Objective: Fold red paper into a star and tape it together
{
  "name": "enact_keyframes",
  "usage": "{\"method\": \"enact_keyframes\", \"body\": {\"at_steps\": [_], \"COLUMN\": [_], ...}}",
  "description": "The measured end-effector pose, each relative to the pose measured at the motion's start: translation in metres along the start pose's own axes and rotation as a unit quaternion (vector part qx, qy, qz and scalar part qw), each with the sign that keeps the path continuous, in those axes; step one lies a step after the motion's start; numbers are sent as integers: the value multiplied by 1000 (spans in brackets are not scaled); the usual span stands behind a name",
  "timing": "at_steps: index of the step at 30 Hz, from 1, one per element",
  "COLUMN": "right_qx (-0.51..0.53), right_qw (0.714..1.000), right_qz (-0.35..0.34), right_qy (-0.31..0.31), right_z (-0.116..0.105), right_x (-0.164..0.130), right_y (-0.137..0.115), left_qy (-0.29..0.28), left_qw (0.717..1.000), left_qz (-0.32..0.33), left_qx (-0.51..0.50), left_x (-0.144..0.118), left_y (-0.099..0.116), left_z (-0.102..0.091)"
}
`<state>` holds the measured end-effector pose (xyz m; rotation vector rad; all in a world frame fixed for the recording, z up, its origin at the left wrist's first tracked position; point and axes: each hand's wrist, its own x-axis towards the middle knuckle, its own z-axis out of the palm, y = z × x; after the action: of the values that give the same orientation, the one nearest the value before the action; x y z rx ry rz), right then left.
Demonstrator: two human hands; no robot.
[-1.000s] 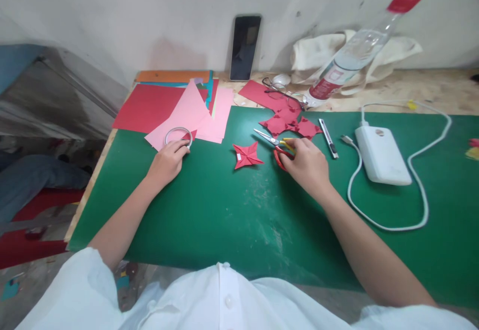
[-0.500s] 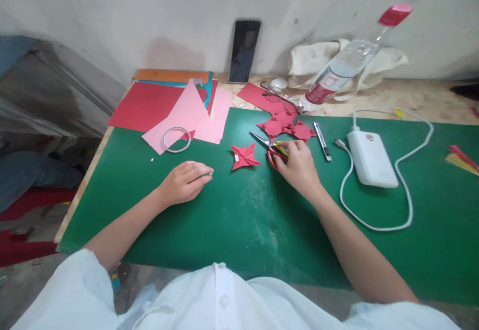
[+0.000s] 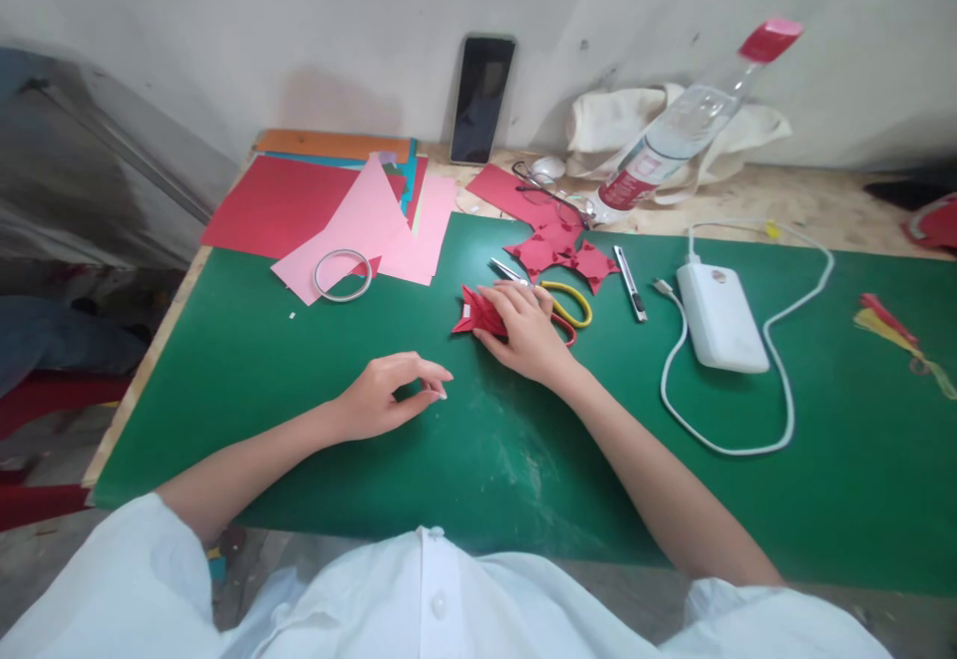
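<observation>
My right hand (image 3: 523,330) lies over a folded red paper piece (image 3: 467,318), fingers curled on top and thumb at its near edge. A small white strip shows on the paper's left part; the rest is under the fingers. Scissors (image 3: 574,305) with yellow and red handles lie partly behind this hand, blades pointing left. My left hand (image 3: 393,395) hovers at or just above the green mat (image 3: 359,490), left of the paper. Its index finger is stretched out and the thumb is slightly apart from it; I make out nothing held there.
Joined red folded pieces (image 3: 557,250) and a utility knife (image 3: 630,285) lie beyond the scissors. A tape roll (image 3: 342,275) rests on pink paper (image 3: 336,240). Further out are a phone (image 3: 482,101), glasses (image 3: 557,195), a bottle (image 3: 658,161), and a white power bank (image 3: 724,318) with its cable.
My right hand has left the scissors and moved left onto the folded red paper. My left hand has shifted slightly right and nearer, and its fingers have loosened from a pinch.
</observation>
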<state>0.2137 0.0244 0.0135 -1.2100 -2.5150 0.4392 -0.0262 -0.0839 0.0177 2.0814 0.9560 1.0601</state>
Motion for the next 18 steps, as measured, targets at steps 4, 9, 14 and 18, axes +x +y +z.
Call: {"method": "enact_keyframes", "body": {"at_steps": [4,9,14,18], "right_qx": [51,172,332,440], "right_qw": [997,976,927,879], "right_qz": [45,122,175,183], "right_qy": [18,45,22,1], "right_z": [-1,-6,-7,3], "right_x": [-5,-12,-17,-20], "right_y": [-7,-18,-35,-50], "left_qy": [16,42,66,81], "left_qw": [994,977,946,917], "left_qz": [-102,-194,-273,-333], "left_qx": [-40,-79,-164,-206], "left_x": [0,3,5,9], "left_y": [0,-3,-7,-6], "left_z": [0,2,4,1]}}
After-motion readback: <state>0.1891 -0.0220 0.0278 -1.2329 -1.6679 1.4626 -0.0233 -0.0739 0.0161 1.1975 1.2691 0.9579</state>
